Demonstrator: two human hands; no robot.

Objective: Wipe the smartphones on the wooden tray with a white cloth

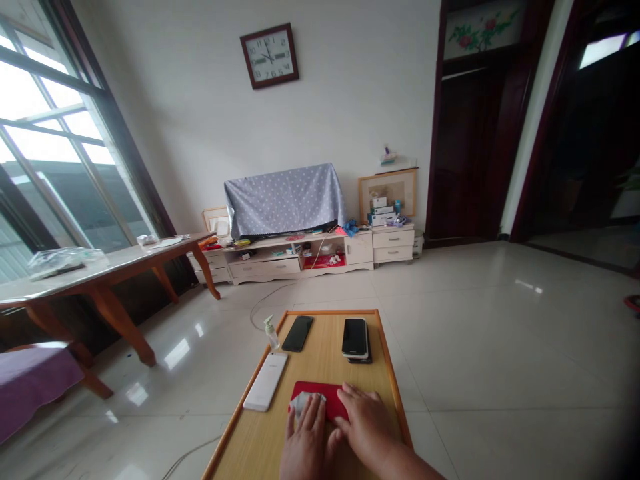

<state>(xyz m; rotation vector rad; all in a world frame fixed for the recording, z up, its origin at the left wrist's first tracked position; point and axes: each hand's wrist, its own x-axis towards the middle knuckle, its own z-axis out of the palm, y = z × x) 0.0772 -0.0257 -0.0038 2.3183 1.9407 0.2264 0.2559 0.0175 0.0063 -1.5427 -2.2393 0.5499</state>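
1. A tiled living room opens ahead of you, with a square wall clock [269,56] above a low cabinet. A small wooden desk [391,373] stands directly under your hands.
2. Your left hand [304,437] lies flat with its grip open and fingers spread. The fingertips press a crumpled white cloth [301,402] onto a flat red phone [320,393].
3. Your right hand [366,423] rests close beside the left. Its grip is open too, with the fingers laid over the right end of the red phone and not curled around it.
4. The red phone lies on the desk, partly beneath both grips, and its far edge shows past your fingertips.
5. Just left of your left grip, a white phone [266,390] lies at an angle near the desk's edge.
6. Farther beyond that grip lies a black phone [297,333], with a small pump bottle [271,331] just beside it.
7. Beyond your right grip, well apart from it, sits a stack of phones [356,338].
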